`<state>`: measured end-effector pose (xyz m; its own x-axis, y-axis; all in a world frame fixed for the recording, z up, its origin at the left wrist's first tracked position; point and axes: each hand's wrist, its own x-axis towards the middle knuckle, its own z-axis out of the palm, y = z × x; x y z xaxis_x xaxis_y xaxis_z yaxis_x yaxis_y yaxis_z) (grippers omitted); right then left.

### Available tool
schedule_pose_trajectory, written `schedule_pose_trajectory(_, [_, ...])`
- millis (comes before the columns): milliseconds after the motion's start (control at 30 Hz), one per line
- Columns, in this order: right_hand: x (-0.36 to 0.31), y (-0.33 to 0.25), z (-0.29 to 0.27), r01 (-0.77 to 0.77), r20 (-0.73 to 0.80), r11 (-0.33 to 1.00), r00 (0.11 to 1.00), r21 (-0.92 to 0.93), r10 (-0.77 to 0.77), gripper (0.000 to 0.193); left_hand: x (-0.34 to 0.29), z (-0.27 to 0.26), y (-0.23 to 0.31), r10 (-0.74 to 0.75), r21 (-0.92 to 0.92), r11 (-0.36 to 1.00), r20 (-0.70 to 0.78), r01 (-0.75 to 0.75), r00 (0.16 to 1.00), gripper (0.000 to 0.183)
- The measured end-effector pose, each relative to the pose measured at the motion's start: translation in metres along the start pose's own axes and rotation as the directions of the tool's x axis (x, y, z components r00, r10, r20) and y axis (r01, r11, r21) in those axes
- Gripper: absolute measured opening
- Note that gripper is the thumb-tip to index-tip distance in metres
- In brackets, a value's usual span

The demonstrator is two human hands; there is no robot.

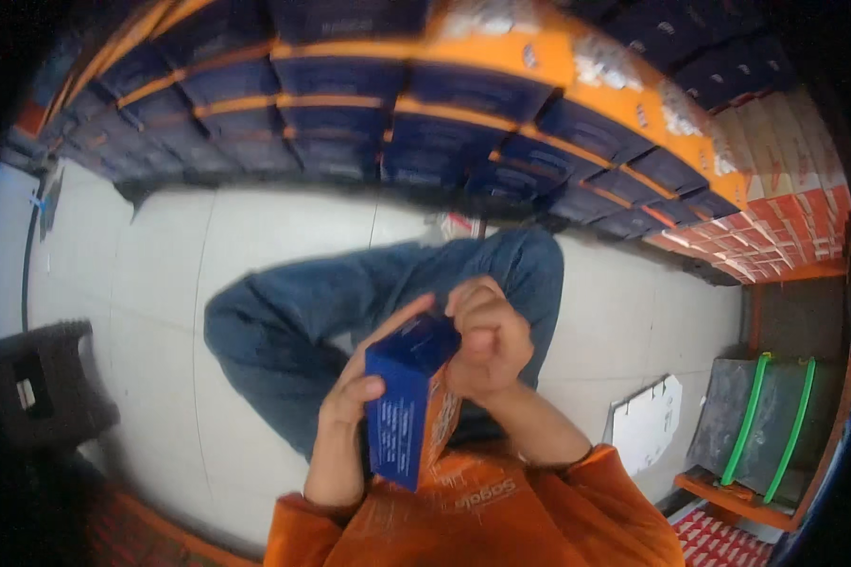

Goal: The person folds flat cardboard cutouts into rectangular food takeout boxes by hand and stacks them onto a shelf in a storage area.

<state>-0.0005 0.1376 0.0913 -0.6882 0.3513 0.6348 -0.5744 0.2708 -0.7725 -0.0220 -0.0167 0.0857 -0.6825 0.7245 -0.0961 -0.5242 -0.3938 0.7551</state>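
A blue and orange cardboard box (pixel 397 416) is held tilted in front of my chest, above my lap. Its broad blue side carries pale print, and a darker blue end (pixel 416 342) faces up and away from me. My left hand (pixel 350 392) grips it from the left, thumb on the blue side and fingers stretched behind the far end. My right hand (pixel 487 338) is closed at the far right edge of the box, fingers bent against its end. The fingertips there are partly hidden, so I cannot tell whether a flap is between them.
I sit with bent legs in jeans (pixel 284 317) on a pale tiled floor (pixel 151 274). Stacked dark blue and orange boxes (pixel 340 113) line the far side, with red and white ones at right. A dark stool (pixel 52 387) stands left; a white sheet (pixel 646 420) lies right, near a green-edged rack (pixel 747 420).
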Motion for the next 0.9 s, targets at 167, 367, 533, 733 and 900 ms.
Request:
schedule_pose_trajectory(167, [0.027, -0.073, -0.018, 0.128, 0.677, 0.963, 0.733, -0.236, 0.068, 0.061, 0.024, -0.014, -0.001, 0.005, -0.606, 0.781, -0.232, -0.149, 0.973, 0.079])
schedule_pose_trajectory(367, [0.067, -0.129, -0.073, 0.511, 0.62, 0.643, 0.781, -0.57, -0.072, 0.067, 0.036, 0.007, 0.031, 0.209, -0.92, 0.386, 0.163, 0.071, 0.964, 0.072])
schedule_pose_trajectory(533, [0.206, -0.077, -0.064, 0.531, 0.386, 0.303, 0.818, -0.791, -0.426, 0.068, 0.061, -0.011, 0.028, 0.157, 0.111, 0.984, -0.213, -0.136, 0.964, 0.052])
schedule_pose_trajectory(733, [0.217, -0.025, -0.073, 0.578, 0.426, 0.329, 0.796, -0.747, -0.43, 0.084, 0.063, -0.094, 0.005, 0.402, 0.95, 0.251, -0.276, 0.184, 0.873, 0.032])
schedule_pose_trajectory(900, [0.061, -0.003, -0.192, -0.006, -0.091, 0.568, 0.988, -0.823, -0.122, 0.048, 0.043, -0.178, 0.013, 0.296, 0.979, -0.111, -0.131, 0.17, 0.946, 0.025])
